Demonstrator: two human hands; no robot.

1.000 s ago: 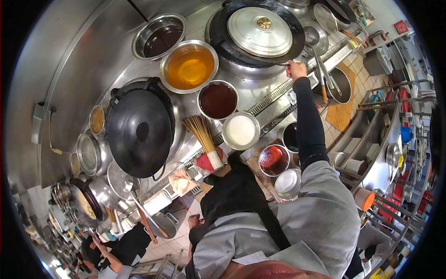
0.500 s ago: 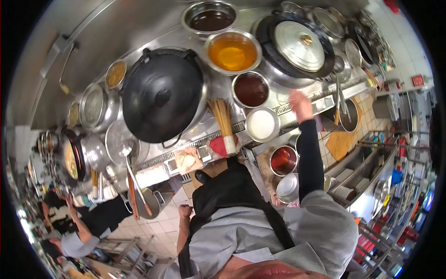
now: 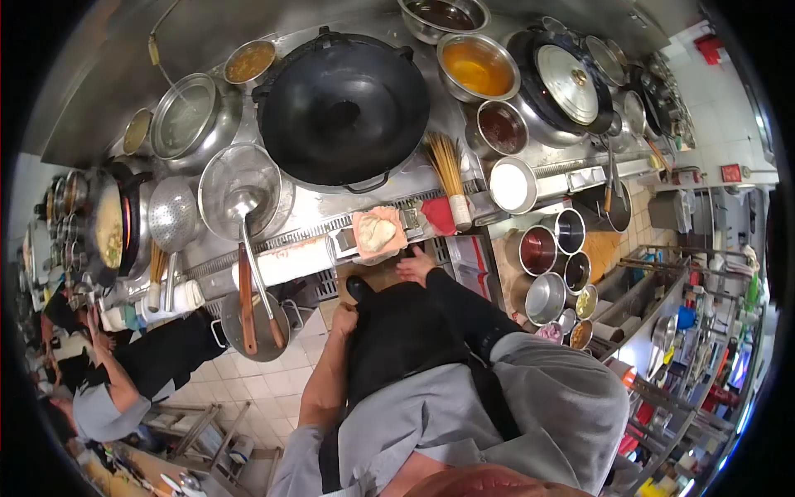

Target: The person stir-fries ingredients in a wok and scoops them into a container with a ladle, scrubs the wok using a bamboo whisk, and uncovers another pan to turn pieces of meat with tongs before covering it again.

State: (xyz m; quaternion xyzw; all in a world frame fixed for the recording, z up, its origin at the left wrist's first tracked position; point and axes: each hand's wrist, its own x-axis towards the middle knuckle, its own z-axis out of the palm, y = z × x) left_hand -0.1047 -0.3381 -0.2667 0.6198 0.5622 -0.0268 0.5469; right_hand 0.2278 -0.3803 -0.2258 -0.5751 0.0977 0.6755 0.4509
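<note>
My right hand (image 3: 416,265), at the end of a dark sleeve, is in front of the stove edge with fingers spread and nothing in them. Just beyond its fingertips, a folded pinkish cloth (image 3: 378,232) lies on the ledge. My left hand (image 3: 344,317) is curled into a fist beside my black apron (image 3: 406,331); no object shows in it. Ahead of me sits a large black wok (image 3: 344,108), its bowl bare. Right of it a bamboo wok brush (image 3: 450,178) leans on the ledge by a red cloth (image 3: 439,216).
A ladle (image 3: 246,201) rests across a strainer (image 3: 224,178) at left, handles jutting over a pot (image 3: 269,319). Bowls of orange liquid (image 3: 476,70), brown sauce (image 3: 502,128) and white contents (image 3: 513,185) stand right. Another person (image 3: 124,389) works far left.
My right hand has come back from the ledge at right to in front of the stove, its fingers spreading. My left fist has risen toward the apron. The view has shifted.
</note>
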